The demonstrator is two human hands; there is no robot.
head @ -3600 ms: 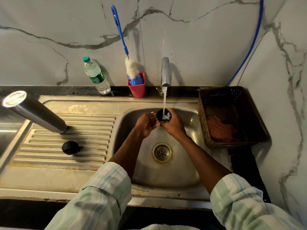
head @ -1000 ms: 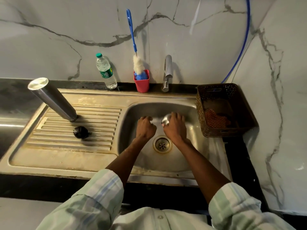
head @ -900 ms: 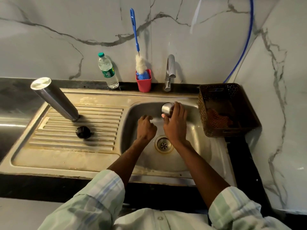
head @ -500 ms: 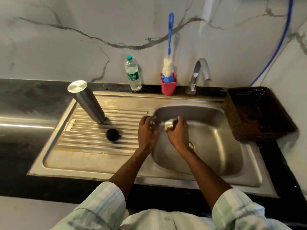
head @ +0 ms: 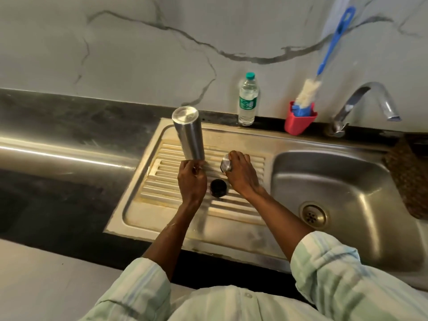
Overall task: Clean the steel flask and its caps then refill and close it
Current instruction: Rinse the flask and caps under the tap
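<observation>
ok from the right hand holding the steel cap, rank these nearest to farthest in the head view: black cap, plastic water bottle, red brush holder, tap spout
From the right hand, which holds the steel cap:
1. black cap, just to its left on the drainboard.
2. plastic water bottle, behind it at the wall.
3. red brush holder, behind and to the right.
4. tap spout, far right over the basin.
</observation>
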